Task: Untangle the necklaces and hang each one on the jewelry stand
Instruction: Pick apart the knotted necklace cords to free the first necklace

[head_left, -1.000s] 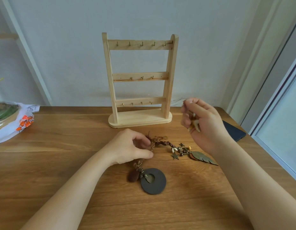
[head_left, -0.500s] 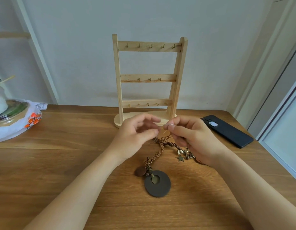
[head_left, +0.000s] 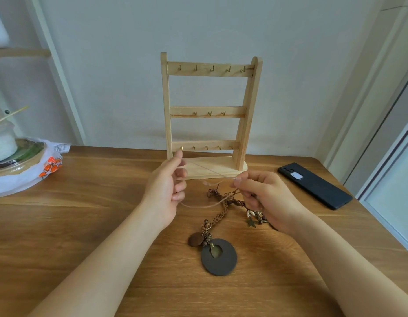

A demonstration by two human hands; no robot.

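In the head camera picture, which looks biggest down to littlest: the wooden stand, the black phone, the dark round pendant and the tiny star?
1. wooden stand
2. black phone
3. dark round pendant, though it lies nearer the camera than the phone
4. tiny star

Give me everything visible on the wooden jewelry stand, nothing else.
The pale wooden jewelry stand stands upright on an oval base at the back of the brown wooden table, near the wall. Two posts carry three rails with small brass hooks: five on top, three in the middle, five below. All hooks are bare. The left hand overlaps its lower left post; contact is unclear.
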